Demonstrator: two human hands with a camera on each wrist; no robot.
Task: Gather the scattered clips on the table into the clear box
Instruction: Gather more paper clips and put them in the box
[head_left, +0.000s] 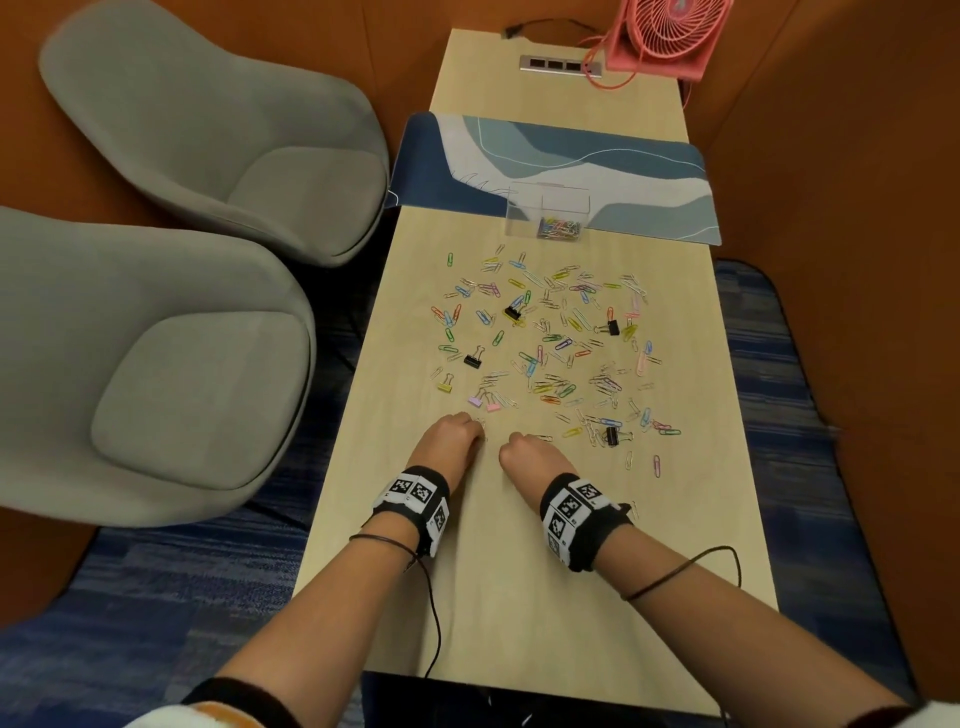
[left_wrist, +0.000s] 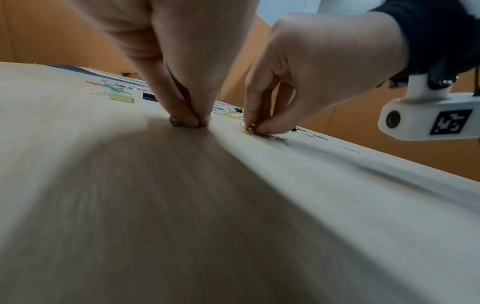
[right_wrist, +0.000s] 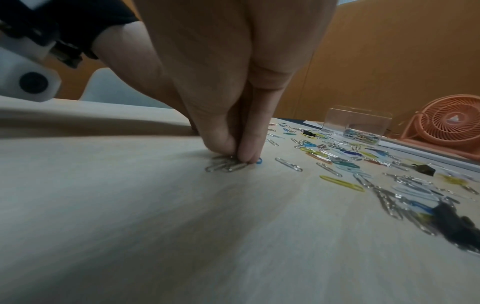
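Several coloured and silver paper clips (head_left: 545, 338), with a few binder clips (head_left: 512, 313) among them, lie scattered over the light wooden table (head_left: 493, 571). The clear box (head_left: 524, 208) stands at the far end of the scatter and holds a small pile of clips. Both hands are down at the near edge of the scatter, close together. My left hand (head_left: 479, 427) pinches a paper clip (left_wrist: 174, 121) against the tabletop. My right hand (head_left: 511, 441) pinches a small bunch of silver paper clips (right_wrist: 226, 165) with thumb and fingertips (right_wrist: 248, 150).
A blue patterned desk mat (head_left: 649, 176) lies under the box. A pink fan (head_left: 670, 31) and a power strip (head_left: 558, 65) sit at the far end. Two grey chairs (head_left: 208, 130) stand left of the table. Orange walls close in on the right and behind.
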